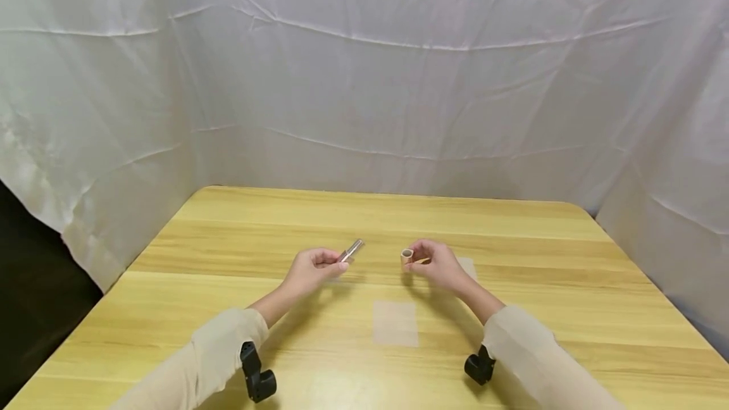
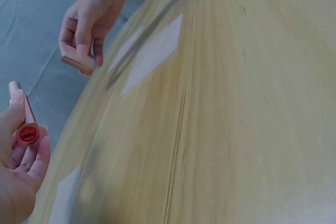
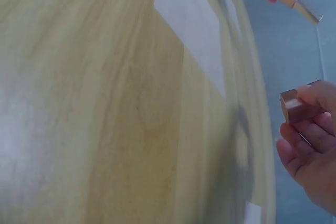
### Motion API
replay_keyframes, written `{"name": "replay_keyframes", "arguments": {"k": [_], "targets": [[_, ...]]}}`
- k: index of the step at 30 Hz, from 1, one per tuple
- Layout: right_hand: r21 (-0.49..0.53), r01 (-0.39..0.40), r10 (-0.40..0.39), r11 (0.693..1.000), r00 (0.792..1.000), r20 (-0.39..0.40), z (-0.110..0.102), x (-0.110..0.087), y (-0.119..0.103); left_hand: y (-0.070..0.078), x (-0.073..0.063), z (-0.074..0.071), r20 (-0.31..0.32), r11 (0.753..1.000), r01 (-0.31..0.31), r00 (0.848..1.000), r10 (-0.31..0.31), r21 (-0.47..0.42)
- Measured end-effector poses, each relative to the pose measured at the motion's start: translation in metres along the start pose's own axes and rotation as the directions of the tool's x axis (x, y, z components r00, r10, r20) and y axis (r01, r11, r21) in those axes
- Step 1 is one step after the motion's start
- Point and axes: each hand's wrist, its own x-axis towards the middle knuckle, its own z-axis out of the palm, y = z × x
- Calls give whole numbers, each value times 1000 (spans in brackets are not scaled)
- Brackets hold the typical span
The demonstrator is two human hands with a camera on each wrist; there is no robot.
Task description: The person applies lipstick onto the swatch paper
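Note:
My left hand [image 1: 307, 273] pinches an uncapped lipstick [image 1: 355, 247] between thumb and fingers, over the middle of the table. Its shiny metal inner tube slants up and to the right, while a round red label [image 2: 28, 134] on its base faces the left wrist camera. Across from it, my right hand [image 1: 440, 264] holds the lipstick's cap [image 1: 406, 259], a hollow rose-gold piece whose mouth points upward in the head view. Thumb and fingertips grip the cap [image 3: 298, 106] by its sides in the right wrist view. A gap separates lipstick and cap; both are held above the tabletop.
The wood-grain table [image 1: 228, 226] spreads under both hands. One pale square [image 1: 395, 323] lies front centre, another pale square [image 1: 468, 267] is partly behind the right hand, and a third shows beneath the left. White cloth [image 1: 364, 81] hangs behind and at the sides.

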Motion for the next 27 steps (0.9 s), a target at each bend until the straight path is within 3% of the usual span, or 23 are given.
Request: {"name": "replay_keyframes", "arguments": {"k": [4, 10, 13, 20, 27], "targets": [[-40, -13, 12, 999, 1000, -24, 3, 5, 6, 0, -3, -3, -4, 999, 38, 999, -38, -35], [-73, -62, 59, 995, 998, -38, 3, 8, 14, 1, -5, -4, 7, 1000, 16, 1000, -16, -1], [-80, -75, 74, 994, 997, -18, 2, 9, 16, 1, -6, -3, 7, 1000, 9, 1000, -9, -6], [-89, -27, 31, 996, 998, 50, 1, 11, 20, -2, -10, 0, 14, 1000, -22, 1000, 21, 9], [-86, -40, 45, 995, 997, 61, 3, 10, 19, -3, -16, 2, 49, 1000, -28, 998, 28, -4]]}}
